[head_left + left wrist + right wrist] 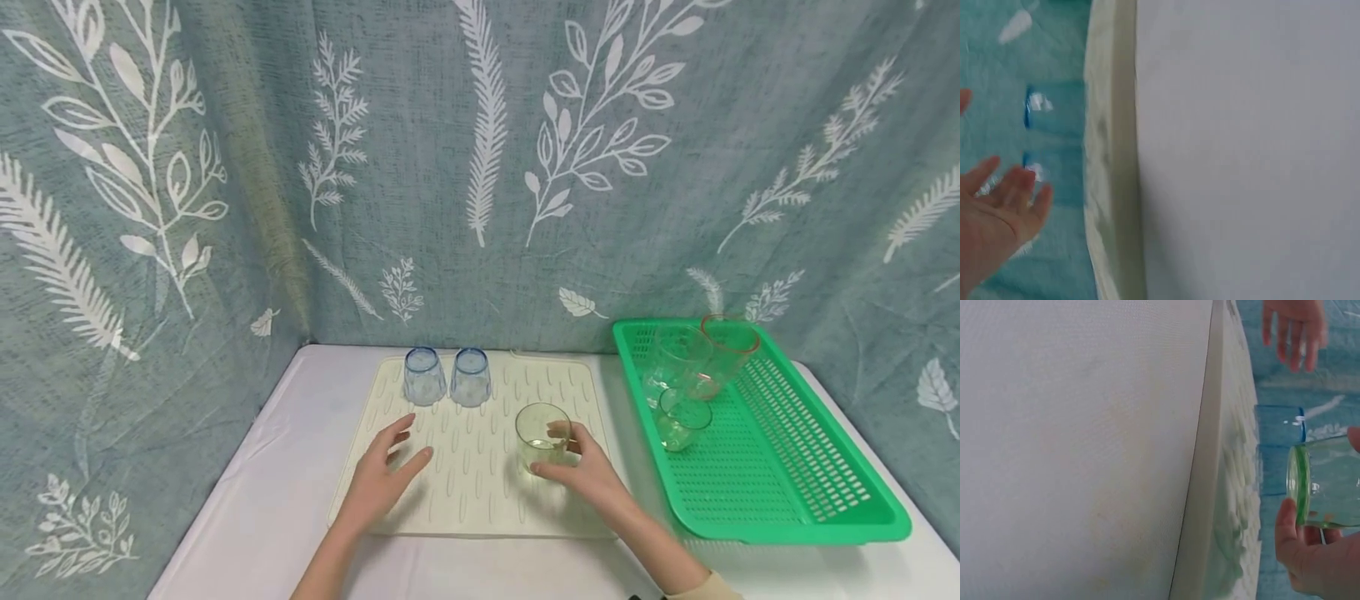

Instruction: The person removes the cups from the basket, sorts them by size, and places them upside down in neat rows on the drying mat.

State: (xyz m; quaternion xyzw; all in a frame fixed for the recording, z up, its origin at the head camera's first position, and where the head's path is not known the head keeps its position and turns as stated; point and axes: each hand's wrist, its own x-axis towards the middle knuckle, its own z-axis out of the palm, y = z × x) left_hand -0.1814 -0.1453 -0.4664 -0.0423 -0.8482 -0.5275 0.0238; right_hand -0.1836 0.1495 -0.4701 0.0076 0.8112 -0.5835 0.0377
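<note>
My right hand [588, 475] grips a clear glass [542, 442] with a yellow-green tint, fingers on its far side and thumb on its near side. The glass is rim up over the right part of a cream drying mat [465, 512]. In the right wrist view its thick green base [1299, 484] faces the table side, with fingers curled at it. Two blue-tinted glasses, a left one [424, 379] and a right one [470, 379], stand upside down side by side at the mat's back. My left hand [378, 479] hovers over the mat's left part, fingers apart and holding nothing.
A green plastic basket [795, 533] stands to the right of the mat. Inside are a small green-tinted glass [682, 421], a tall clear glass [675, 358] and a red-rimmed glass [731, 350]. Behind the white table [247, 500] hangs a patterned grey-green curtain [420, 167].
</note>
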